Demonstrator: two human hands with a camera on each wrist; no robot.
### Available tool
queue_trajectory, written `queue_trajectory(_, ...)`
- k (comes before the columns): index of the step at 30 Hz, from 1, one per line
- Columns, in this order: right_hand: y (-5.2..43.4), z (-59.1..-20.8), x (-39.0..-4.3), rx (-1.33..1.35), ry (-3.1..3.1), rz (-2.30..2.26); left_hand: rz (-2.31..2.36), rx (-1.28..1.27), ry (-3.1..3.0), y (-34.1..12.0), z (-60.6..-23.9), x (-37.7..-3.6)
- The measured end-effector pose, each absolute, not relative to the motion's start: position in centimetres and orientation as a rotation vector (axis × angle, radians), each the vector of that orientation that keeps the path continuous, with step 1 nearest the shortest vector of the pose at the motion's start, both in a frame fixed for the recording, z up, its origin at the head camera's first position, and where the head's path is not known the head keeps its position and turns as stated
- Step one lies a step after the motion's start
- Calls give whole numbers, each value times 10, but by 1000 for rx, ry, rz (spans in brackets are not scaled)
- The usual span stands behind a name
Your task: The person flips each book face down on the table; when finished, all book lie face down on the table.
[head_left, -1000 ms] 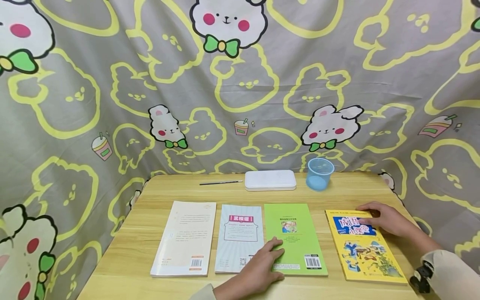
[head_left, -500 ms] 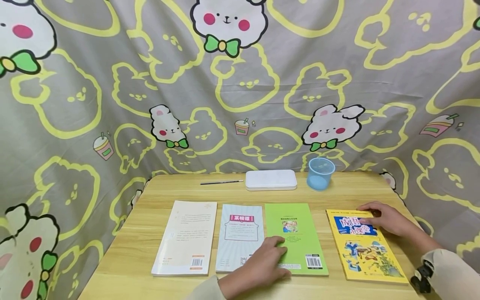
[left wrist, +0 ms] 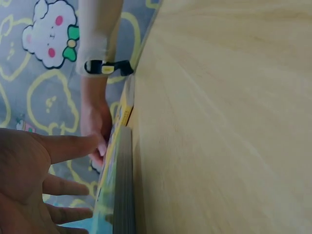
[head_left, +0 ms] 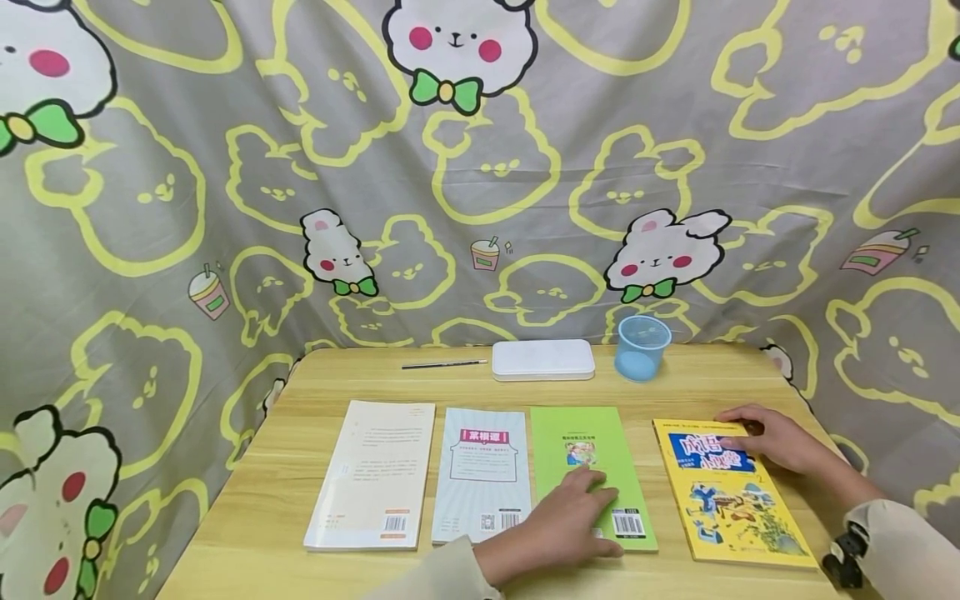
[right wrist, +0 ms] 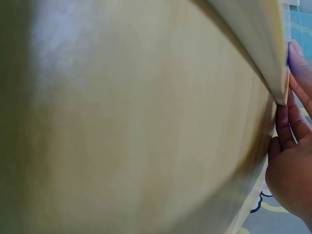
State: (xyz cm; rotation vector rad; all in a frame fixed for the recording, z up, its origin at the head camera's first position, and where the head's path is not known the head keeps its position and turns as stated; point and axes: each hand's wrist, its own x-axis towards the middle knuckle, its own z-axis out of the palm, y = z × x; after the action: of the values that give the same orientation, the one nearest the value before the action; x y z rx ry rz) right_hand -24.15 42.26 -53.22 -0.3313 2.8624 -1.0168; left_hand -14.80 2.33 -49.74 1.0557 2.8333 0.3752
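Four books lie in a row on the wooden table (head_left: 285, 433): a cream one (head_left: 372, 475), a light blue one (head_left: 482, 467), a green one (head_left: 581, 437) and a yellow one (head_left: 731, 508). My left hand (head_left: 573, 512) lies flat on the lower part of the green book, fingers fairly straight. In the left wrist view the left hand (left wrist: 48, 170) sits above the green book's edge (left wrist: 124, 190). My right hand (head_left: 765, 433) rests on the yellow book's top right corner. In the right wrist view its fingers (right wrist: 292, 146) touch that corner (right wrist: 265, 53).
A white flat case (head_left: 543, 360), a translucent blue cup (head_left: 642, 347) and a thin dark pen (head_left: 442, 364) stand along the table's back edge. A grey cartoon-print cloth (head_left: 480, 167) hangs behind and on both sides.
My left hand has slid to the right, from the seam between the blue and green books onto the green book's lower part. The right hand has stayed put.
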Motion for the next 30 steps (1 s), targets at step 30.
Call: queue_trajectory(30,424,-537,-241,-350,2873,-1033,145,901,2737,125,-513,-167)
